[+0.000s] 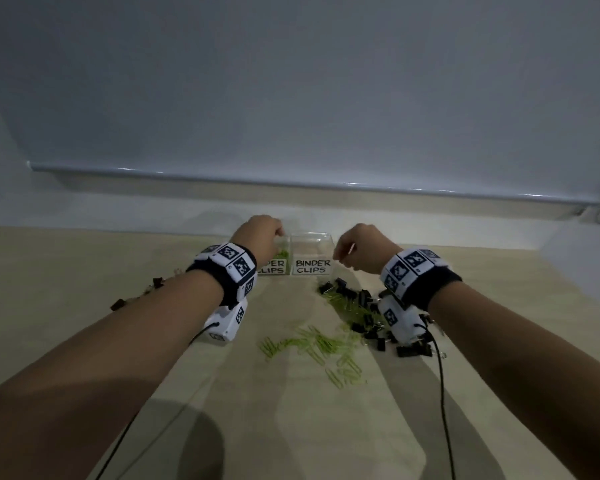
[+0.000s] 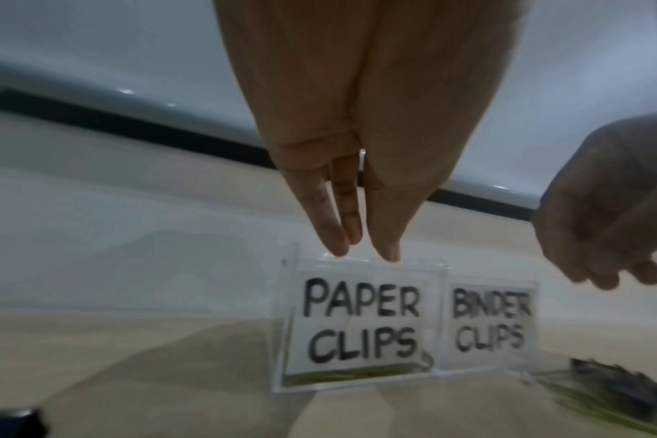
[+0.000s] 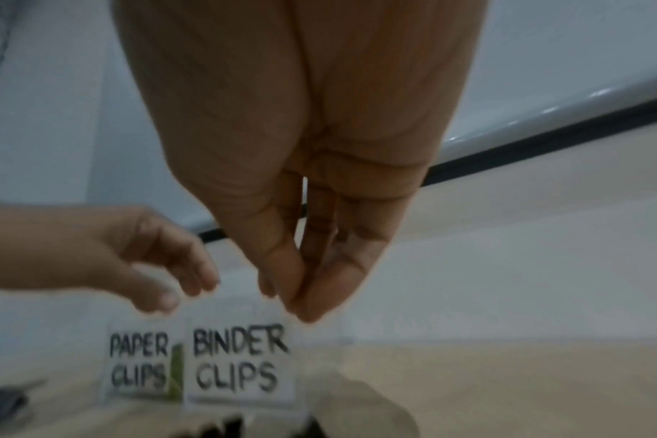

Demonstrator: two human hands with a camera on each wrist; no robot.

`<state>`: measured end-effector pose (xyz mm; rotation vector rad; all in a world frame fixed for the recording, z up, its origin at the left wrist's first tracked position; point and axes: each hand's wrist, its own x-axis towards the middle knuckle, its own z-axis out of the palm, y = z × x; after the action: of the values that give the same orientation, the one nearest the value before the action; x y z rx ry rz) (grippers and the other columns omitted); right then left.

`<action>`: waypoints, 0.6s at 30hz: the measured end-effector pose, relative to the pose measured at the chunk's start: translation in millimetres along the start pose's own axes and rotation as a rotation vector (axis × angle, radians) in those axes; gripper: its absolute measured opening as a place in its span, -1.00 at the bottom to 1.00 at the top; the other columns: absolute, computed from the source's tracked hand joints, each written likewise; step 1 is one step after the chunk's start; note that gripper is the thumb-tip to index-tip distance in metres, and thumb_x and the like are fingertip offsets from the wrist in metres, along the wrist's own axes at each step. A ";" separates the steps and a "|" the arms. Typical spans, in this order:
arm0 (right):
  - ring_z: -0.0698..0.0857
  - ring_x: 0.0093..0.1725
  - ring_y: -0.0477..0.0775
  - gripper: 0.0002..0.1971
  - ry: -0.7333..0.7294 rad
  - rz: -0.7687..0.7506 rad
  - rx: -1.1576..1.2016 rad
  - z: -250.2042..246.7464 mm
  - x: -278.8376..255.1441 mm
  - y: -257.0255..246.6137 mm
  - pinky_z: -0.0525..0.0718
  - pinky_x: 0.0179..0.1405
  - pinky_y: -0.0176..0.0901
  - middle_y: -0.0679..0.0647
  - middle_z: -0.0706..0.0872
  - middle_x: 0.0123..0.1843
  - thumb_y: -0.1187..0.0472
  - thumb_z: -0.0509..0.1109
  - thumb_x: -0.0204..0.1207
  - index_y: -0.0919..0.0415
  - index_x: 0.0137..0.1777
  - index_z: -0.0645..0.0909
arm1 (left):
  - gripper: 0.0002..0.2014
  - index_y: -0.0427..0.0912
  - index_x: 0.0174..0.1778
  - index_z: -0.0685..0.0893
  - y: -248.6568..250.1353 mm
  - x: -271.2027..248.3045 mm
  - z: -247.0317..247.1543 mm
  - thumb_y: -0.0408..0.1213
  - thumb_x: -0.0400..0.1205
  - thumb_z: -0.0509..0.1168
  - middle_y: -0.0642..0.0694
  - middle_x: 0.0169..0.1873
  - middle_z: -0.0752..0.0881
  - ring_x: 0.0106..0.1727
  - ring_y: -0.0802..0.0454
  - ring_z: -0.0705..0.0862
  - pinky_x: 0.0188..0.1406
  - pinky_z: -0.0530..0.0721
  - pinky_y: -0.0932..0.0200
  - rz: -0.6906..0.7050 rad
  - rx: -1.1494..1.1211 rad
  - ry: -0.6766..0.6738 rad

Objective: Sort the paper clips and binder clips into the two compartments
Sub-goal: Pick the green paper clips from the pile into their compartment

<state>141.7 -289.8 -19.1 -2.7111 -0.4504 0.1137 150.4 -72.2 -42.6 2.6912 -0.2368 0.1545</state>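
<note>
Dim room, pale wall point(image 1: 291, 81), beige tabletop point(image 1: 66, 265).

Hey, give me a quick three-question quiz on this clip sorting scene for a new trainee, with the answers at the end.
1. True or false: the compartment labelled BINDER CLIPS already holds green paper clips.
2. Which hand hovers over the compartment labelled PAPER CLIPS? A: left hand; B: right hand.
3. Fill in: the loose black binder clips lie mostly below the ___ wrist.

Key
1. False: the green clips show only in the PAPER CLIPS compartment.
2. A
3. right
</note>
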 end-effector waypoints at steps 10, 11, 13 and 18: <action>0.64 0.20 0.15 -0.62 -0.268 -0.028 -0.327 19.4 -15.1 16.3 0.59 0.05 -0.10 0.10 0.64 0.28 0.24 0.51 0.42 0.15 0.26 0.65 | -0.56 -0.16 0.30 0.67 69.7 -27.2 49.3 -0.61 0.56 0.22 -0.22 0.16 0.70 0.12 -0.22 0.69 -0.02 0.62 0.04 0.297 0.223 -0.367; 0.65 0.18 0.15 -0.60 -0.262 -0.024 -0.321 21.7 -16.0 16.4 0.59 -0.01 -0.12 0.11 0.67 0.24 0.22 0.54 0.39 0.16 0.25 0.66 | -0.58 -0.16 0.27 0.68 70.4 -27.4 51.0 -0.61 0.57 0.21 -0.22 0.12 0.71 0.08 -0.23 0.70 -0.05 0.63 0.02 0.303 0.238 -0.380; 0.67 0.14 0.17 -0.61 -0.245 -0.037 -0.304 25.7 -18.8 17.7 0.58 -0.04 -0.13 0.15 0.71 0.18 0.21 0.56 0.37 0.21 0.21 0.67 | -0.61 -0.14 0.25 0.69 69.7 -27.9 52.4 -0.57 0.58 0.24 -0.20 0.08 0.71 0.06 -0.22 0.70 -0.09 0.61 0.04 0.298 0.245 -0.375; 0.71 0.07 0.18 -0.79 -0.185 -0.056 -0.192 29.7 -22.9 27.2 0.60 -0.07 -0.15 0.17 0.77 0.05 0.29 0.56 0.37 0.27 0.00 0.73 | -0.80 -0.18 0.04 0.66 59.7 -31.6 44.1 -0.29 0.52 0.42 -0.14 -0.02 0.70 -0.04 -0.11 0.67 -0.15 0.60 0.09 0.250 0.191 -0.269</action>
<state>123.9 -310.3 -56.7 -2.8855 -0.6200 0.3231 111.2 -139.9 -62.3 2.8581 -0.6731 -0.1191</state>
